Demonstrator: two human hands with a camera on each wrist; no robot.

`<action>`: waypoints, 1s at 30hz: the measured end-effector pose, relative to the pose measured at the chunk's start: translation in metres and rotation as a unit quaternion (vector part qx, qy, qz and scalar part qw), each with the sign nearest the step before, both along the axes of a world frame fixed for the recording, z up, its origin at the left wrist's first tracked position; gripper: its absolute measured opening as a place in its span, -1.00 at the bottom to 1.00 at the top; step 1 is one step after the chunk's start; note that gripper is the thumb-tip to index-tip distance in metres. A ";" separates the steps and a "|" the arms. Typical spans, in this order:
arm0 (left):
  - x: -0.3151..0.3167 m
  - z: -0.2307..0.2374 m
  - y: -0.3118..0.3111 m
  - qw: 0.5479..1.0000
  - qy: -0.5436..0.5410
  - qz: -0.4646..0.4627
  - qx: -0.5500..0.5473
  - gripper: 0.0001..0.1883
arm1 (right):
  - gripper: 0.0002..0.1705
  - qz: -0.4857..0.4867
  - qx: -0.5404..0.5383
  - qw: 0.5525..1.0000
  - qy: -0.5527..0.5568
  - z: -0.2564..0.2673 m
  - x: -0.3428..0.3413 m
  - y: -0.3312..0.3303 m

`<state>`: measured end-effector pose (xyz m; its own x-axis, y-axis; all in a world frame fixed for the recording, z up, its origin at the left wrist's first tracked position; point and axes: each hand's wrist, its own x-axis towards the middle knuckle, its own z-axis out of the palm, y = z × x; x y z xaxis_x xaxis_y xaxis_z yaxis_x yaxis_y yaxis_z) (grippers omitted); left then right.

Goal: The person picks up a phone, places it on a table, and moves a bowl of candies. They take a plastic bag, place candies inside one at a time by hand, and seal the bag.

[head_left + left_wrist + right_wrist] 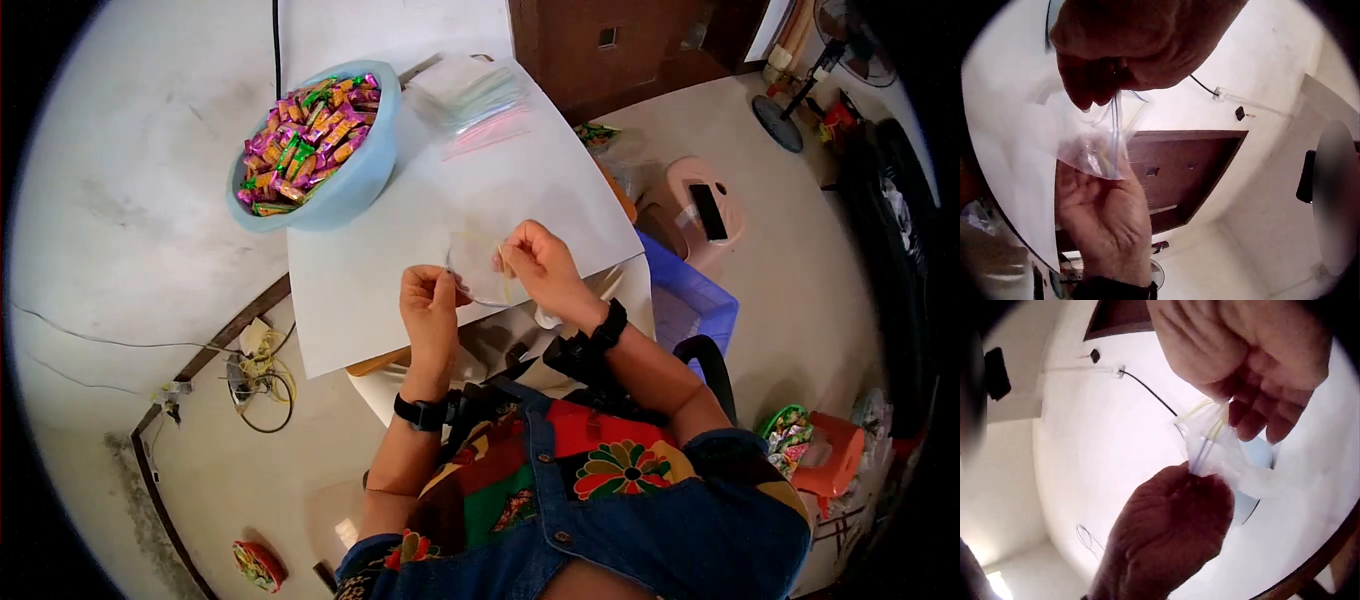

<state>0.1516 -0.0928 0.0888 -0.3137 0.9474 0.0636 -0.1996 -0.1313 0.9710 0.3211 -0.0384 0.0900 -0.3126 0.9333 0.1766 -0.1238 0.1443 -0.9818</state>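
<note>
The person held a small clear bag (pixel 475 265) with both hands, over the counter (pixel 345 300), close to the middle of its near edge. The left hand (pixel 430 302) had its fingers clamped on one side of the bag, by the blue line of its mouth. The right hand (pixel 545 266) pinched the other side, where a yellow line was seen, and its fingers were bent. Whether the bag touched the counter, I cannot tell. A light blue basin (pixel 362 185) stood at the left edge of the counter, toward the far side, and it was filled high with wrapped snacks (pixel 310 145) in purple, orange and green. More bags (pixel 482 108) lay flat in a pile beside the far right corner, with pink and green lines on them. Beyond the right edge, on the floor, there were a blue crate (pixel 690 300) and a pink stool (pixel 712 180), and a black phone (pixel 707 212) lay on the stool. Each wrist carried a black strap (pixel 425 413).
</note>
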 end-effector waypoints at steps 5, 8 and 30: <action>-0.002 -0.002 0.005 0.990 0.136 0.029 -0.020 -0.67 | -0.88 -0.086 0.192 0.960 -0.184 0.026 0.007 0.001; -0.006 -0.010 0.014 0.933 0.352 0.055 0.048 -0.51 | -0.91 -0.107 0.352 0.887 -0.277 0.030 0.006 0.001; -0.023 -0.027 0.056 0.600 0.797 0.009 0.065 -0.95 | -0.93 -0.122 0.344 0.874 -0.322 -0.036 0.001 0.008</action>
<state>0.1283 -0.0370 0.0619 0.2349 0.8992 0.3690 0.9720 -0.2155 -0.0936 0.3223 -0.0302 0.0544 -0.3606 0.7285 0.5825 0.5390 0.6724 -0.5073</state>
